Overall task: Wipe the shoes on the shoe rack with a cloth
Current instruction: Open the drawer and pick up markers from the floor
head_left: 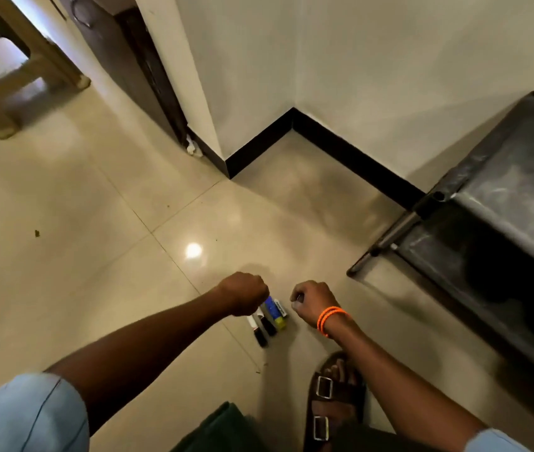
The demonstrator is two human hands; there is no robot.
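— Above the floor (63,256), what do the two hands do?
— The left hand (246,292) is clenched over a small bundle of tubes (267,318); whether it grips them, one cannot tell. The right hand (311,303), with orange bands (329,318) on its wrist, is clenched, apart from the tubes.
— Where is the shoe rack?
— The shoe rack (494,203) stands at the right, against the wall. No cloth shows; a sandal (332,399) is on the person's foot

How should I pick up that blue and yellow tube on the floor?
Grip the blue and yellow tube across its middle, coming straight down from above. It lies flat on the floor with other small tubes close on its left, so pinch it from its ends or lift from the open right side.
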